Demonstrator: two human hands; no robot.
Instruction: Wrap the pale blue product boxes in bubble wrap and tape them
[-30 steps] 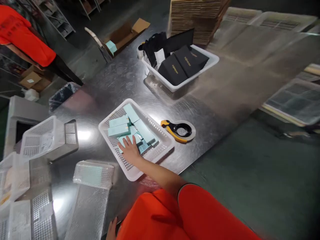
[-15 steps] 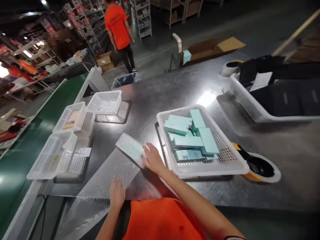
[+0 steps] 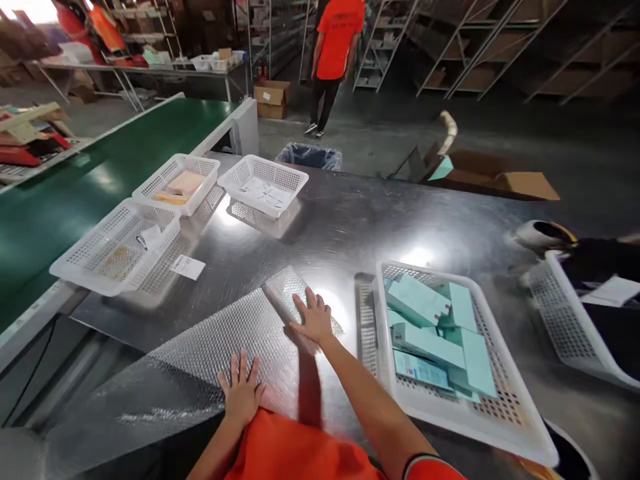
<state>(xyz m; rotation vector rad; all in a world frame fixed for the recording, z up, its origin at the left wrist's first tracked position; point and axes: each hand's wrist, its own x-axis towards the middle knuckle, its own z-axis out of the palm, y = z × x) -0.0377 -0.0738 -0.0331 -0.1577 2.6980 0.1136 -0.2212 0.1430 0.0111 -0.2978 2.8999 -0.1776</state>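
Observation:
A sheet of bubble wrap (image 3: pixel 195 347) lies across the metal table and trails off its near left edge. At its far end is a flat oblong bundle of bubble wrap (image 3: pixel 286 285); what is inside cannot be made out. My right hand (image 3: pixel 315 321) rests on that bundle with fingers spread. Nearer to me, my left hand (image 3: pixel 241 395) lies flat on the sheet, its fingers apart. To the right of my hands, a white plastic basket (image 3: pixel 473 430) holds several mint-green boxes (image 3: pixel 427 343).
Three small white baskets (image 3: pixel 263 163) stand at the far left, beside a green conveyor belt (image 3: pixel 195 120). A paper slip (image 3: pixel 188 267) lies near them. Another basket (image 3: pixel 565 320) with black items is at the right. Beyond the table stand a lined bin (image 3: pixel 310 157) and a person (image 3: pixel 340 40).
The view has swung, so the box basket appears farther right. My right hand has gone from gripping the bundle's end to lying spread on it. My left fingers have spread wider.

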